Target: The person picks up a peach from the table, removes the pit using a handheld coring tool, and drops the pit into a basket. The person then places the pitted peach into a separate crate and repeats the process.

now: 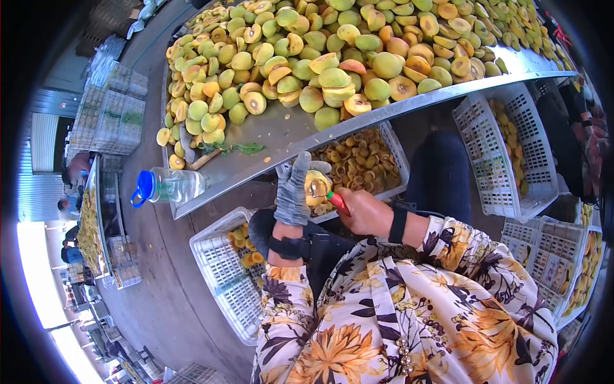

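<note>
My left hand (294,195), in a grey glove, holds a halved yellow fruit (316,187) above my lap. My right hand (366,214) is bare and wrapped round the red handle of a small tool (337,201), whose tip meets the fruit. Beneath and beyond my hands is a white crate (398,153) with many fruit pieces inside. Just past it runs the edge of a metal table (275,128), heaped with green and yellow halved fruit (332,78).
On the table's left corner lie a blue-capped clear bottle (171,185), a wooden-handled tool (204,160) and a leaf. White crates of fruit stand at my left (224,288) and right (511,153). People work at another table (99,224) far left.
</note>
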Action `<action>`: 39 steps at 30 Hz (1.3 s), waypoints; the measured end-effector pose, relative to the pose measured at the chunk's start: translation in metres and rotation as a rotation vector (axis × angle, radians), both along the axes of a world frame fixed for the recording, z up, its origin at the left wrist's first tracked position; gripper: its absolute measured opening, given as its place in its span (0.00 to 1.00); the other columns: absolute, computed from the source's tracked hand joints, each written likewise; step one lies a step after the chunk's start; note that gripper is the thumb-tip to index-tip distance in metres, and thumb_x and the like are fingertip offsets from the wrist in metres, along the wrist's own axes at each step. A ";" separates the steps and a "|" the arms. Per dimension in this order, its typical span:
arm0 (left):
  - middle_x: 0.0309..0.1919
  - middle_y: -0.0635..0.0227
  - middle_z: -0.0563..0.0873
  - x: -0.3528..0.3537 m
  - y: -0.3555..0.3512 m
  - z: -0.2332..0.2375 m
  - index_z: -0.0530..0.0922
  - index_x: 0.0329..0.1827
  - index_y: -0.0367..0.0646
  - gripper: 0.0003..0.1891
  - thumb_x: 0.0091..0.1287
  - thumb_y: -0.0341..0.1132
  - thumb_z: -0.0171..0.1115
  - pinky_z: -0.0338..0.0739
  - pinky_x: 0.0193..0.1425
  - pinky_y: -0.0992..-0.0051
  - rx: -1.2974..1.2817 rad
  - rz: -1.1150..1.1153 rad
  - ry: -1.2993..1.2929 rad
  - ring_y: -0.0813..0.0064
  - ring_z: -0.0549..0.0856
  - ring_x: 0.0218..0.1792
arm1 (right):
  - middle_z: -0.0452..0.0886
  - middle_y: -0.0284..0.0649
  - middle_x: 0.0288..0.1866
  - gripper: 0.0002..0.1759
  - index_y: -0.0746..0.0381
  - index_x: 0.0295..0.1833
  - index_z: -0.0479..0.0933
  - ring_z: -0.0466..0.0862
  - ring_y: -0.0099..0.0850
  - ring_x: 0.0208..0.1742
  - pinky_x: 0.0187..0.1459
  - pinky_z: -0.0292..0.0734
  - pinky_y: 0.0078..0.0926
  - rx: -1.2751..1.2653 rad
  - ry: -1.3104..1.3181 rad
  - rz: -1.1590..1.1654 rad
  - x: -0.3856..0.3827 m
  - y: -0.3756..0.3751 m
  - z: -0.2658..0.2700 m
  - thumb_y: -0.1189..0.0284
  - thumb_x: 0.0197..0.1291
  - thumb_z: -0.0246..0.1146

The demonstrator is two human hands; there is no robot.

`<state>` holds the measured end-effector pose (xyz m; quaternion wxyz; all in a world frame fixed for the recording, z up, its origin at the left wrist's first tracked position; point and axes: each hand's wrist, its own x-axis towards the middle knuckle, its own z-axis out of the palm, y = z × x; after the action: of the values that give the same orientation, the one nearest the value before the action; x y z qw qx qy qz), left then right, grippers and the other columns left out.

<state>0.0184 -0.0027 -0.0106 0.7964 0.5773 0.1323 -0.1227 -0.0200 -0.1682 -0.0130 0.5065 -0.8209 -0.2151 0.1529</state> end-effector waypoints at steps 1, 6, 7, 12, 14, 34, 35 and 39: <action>0.28 0.59 0.83 0.001 0.002 0.001 0.78 0.37 0.34 0.26 0.63 0.54 0.54 0.79 0.30 0.75 0.053 -0.025 0.008 0.69 0.82 0.25 | 0.73 0.56 0.21 0.09 0.68 0.36 0.67 0.77 0.53 0.27 0.27 0.71 0.40 0.003 0.002 -0.001 0.000 0.001 -0.003 0.78 0.48 0.59; 0.29 0.58 0.83 -0.005 -0.005 -0.017 0.76 0.40 0.34 0.28 0.63 0.57 0.52 0.79 0.35 0.72 -0.116 0.188 0.009 0.66 0.82 0.28 | 0.73 0.57 0.20 0.09 0.69 0.35 0.67 0.76 0.55 0.26 0.27 0.70 0.44 0.070 -0.042 -0.070 0.008 0.015 -0.011 0.79 0.47 0.57; 0.29 0.58 0.83 -0.005 -0.008 -0.020 0.76 0.41 0.35 0.28 0.62 0.58 0.52 0.79 0.36 0.72 -0.121 0.261 -0.011 0.66 0.82 0.28 | 0.73 0.57 0.20 0.09 0.69 0.35 0.67 0.76 0.55 0.26 0.27 0.70 0.44 0.070 -0.044 -0.072 0.008 0.015 -0.010 0.79 0.47 0.57; 0.29 0.59 0.82 -0.013 -0.032 -0.013 0.77 0.40 0.35 0.29 0.62 0.58 0.53 0.78 0.36 0.73 -0.012 0.468 -0.192 0.69 0.81 0.29 | 0.73 0.57 0.20 0.08 0.69 0.35 0.67 0.76 0.55 0.26 0.27 0.70 0.44 0.090 -0.046 -0.155 0.003 0.014 -0.007 0.80 0.47 0.56; 0.29 0.60 0.82 -0.012 -0.030 -0.012 0.77 0.40 0.35 0.28 0.62 0.58 0.53 0.78 0.36 0.74 -0.015 0.421 -0.184 0.69 0.81 0.29 | 0.73 0.57 0.20 0.08 0.69 0.35 0.67 0.76 0.55 0.26 0.27 0.70 0.44 0.074 -0.020 -0.149 0.001 0.013 -0.003 0.80 0.47 0.56; 0.30 0.61 0.82 -0.005 0.004 -0.021 0.76 0.41 0.36 0.33 0.62 0.64 0.46 0.81 0.33 0.69 -0.311 0.280 0.135 0.65 0.82 0.30 | 0.75 0.52 0.29 0.26 0.66 0.52 0.59 0.79 0.47 0.31 0.33 0.72 0.35 0.073 0.097 -0.131 0.013 -0.010 0.017 0.63 0.56 0.61; 0.29 0.62 0.82 -0.006 0.006 -0.025 0.77 0.40 0.38 0.33 0.62 0.64 0.45 0.81 0.32 0.70 -0.290 0.295 0.125 0.67 0.82 0.30 | 0.74 0.50 0.28 0.21 0.66 0.48 0.62 0.78 0.46 0.30 0.31 0.71 0.33 0.180 -0.052 -0.206 0.012 -0.009 0.008 0.65 0.58 0.60; 0.30 0.61 0.82 -0.008 0.006 -0.017 0.77 0.40 0.38 0.32 0.62 0.63 0.46 0.80 0.31 0.70 -0.334 0.275 0.108 0.67 0.82 0.30 | 0.76 0.49 0.30 0.14 0.66 0.41 0.67 0.77 0.48 0.29 0.29 0.72 0.35 0.058 -0.371 -0.102 0.017 -0.012 0.018 0.67 0.58 0.59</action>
<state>0.0099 0.0030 -0.0277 0.8820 0.4063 0.2299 -0.0640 -0.0032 -0.1806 0.0046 0.4884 -0.8300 -0.2674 -0.0331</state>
